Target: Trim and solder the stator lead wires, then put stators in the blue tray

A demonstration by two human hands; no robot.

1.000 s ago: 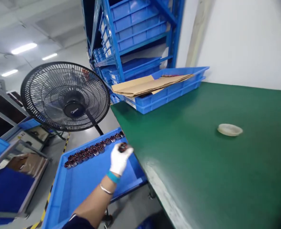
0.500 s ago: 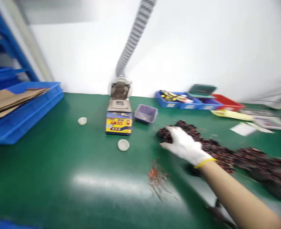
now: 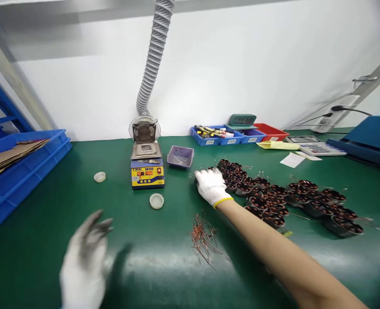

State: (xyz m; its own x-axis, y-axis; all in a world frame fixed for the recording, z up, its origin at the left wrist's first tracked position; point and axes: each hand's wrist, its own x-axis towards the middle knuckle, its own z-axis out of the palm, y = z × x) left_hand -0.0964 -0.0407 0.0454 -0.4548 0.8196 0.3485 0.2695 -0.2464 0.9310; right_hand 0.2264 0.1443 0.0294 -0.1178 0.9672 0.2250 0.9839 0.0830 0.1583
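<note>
My right hand, in a white glove with a yellow cuff, reaches to the left end of a cluster of black round parts with copper windings. Its fingers curl down over a part at that end; the hand hides most of that part. My left hand, gloved and smeared by motion, hovers over the bench at the lower left. Its darkened fingers are bent but apart, with nothing seen between them. A loose heap of copper wire clippings lies between the hands, closer to the right one.
A yellow-blue solder pot stands under a grey duct. Near it are a purple tray and two small white dishes, one in front. Left is a blue crate with cardboard; blue bins stand behind.
My left hand has come into view at the lower left. The camera view has turned to the right. My right hand stays at the left end of the black parts.
</note>
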